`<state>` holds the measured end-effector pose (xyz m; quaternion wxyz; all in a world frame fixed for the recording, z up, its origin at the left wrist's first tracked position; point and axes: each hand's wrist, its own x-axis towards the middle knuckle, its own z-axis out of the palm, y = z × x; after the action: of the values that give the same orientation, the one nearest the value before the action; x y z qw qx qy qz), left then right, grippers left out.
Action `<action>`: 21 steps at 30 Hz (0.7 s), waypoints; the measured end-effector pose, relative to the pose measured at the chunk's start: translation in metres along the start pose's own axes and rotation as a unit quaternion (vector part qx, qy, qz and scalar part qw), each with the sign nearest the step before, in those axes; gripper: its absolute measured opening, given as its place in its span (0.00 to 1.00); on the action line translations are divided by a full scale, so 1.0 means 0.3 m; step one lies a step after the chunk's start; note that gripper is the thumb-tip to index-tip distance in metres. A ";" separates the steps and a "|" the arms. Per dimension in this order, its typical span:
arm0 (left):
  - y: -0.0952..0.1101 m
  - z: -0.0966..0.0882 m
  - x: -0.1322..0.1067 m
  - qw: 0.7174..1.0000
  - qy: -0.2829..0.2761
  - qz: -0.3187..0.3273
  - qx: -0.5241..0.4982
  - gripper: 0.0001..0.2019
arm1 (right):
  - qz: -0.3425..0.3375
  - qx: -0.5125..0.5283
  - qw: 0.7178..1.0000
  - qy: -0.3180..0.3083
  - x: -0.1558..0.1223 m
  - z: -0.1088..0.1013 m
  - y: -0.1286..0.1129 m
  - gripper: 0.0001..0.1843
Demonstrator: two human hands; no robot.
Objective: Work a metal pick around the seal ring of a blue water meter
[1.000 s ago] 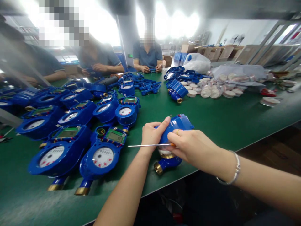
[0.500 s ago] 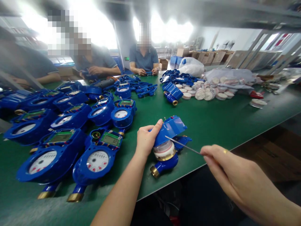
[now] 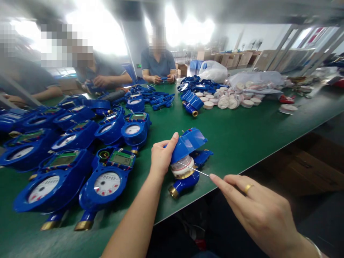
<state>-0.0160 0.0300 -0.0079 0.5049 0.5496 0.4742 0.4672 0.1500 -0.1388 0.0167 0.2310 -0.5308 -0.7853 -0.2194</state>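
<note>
Near the table's front edge stands a water meter (image 3: 188,181) with a blue body, a brass end and a white ring under a clear dome. My left hand (image 3: 162,154) grips its blue housing (image 3: 189,146), which sits tilted up above the dome, thumb on top. A thin metal rod-like tool (image 3: 195,170) is pinched in my right hand (image 3: 258,204); its handle is hidden in the fingers. The tool's tip lies across the clear dome just under the housing's edge; I cannot tell if it touches. Behind the meter rests another blue part (image 3: 203,157).
Several blue water meters (image 3: 107,184) with dials and small displays fill the left side. Farther back lie blue plastic parts (image 3: 158,98), round white discs (image 3: 223,102) and a plastic bag (image 3: 213,71). Co-workers (image 3: 158,64) sit across the green table (image 3: 242,136).
The tool's tip has dropped from the housing's face to the dome below its edge. My right hand has moved left and turned. The whole view has shifted slightly.
</note>
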 end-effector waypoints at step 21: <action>0.001 -0.030 0.000 0.999 -0.028 0.012 -0.027 0.29 | 0.180 0.001 0.983 -0.018 0.112 0.151 -0.063 0.14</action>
<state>-0.0249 0.0308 -0.0072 0.5271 0.5544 0.4406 0.4698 0.1154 -0.0941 -0.0013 0.2534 -0.6673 -0.6809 -0.1636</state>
